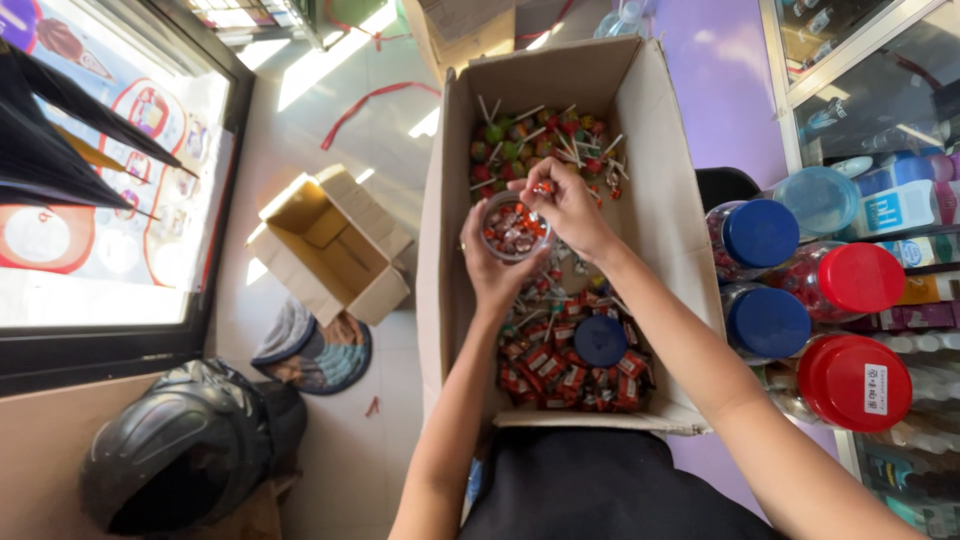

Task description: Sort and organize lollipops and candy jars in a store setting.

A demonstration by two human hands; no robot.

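Jar (513, 226) of wrapped sweets, small and clear, held up over the middle of the big cardboard box (655, 215), mouth open and facing up, already a good way filled with red and silver wrappers. Left hand (490, 262) cupped under and around it, fingers curled against the wall, steady. Right hand (565, 205) poised right at the rim, fingertips pressed together on a single red sweet (543, 187), just above the opening. Best kept that way: jar level, mouth up, pinch brought right over the centre before letting go, so nothing bounces off the rim back into the box. Worth keeping the jar low over the box too, so any stray piece lands among the rest rather than on the floor (340, 130). Lollipops (540, 140) heaped at the far end, sticks pointing every way; easy to snag on a reach, so better approached from above. Red packets (565, 375) stacked at the near end around a blue lid (601, 341) lying flat among them. Off to the right, big jars lying with blue caps (760, 235) and red caps (860, 278) outward, well apart from the hands. Smaller open carton (335, 245) on the floor to the left, dark helmet (180, 450) nearer still.
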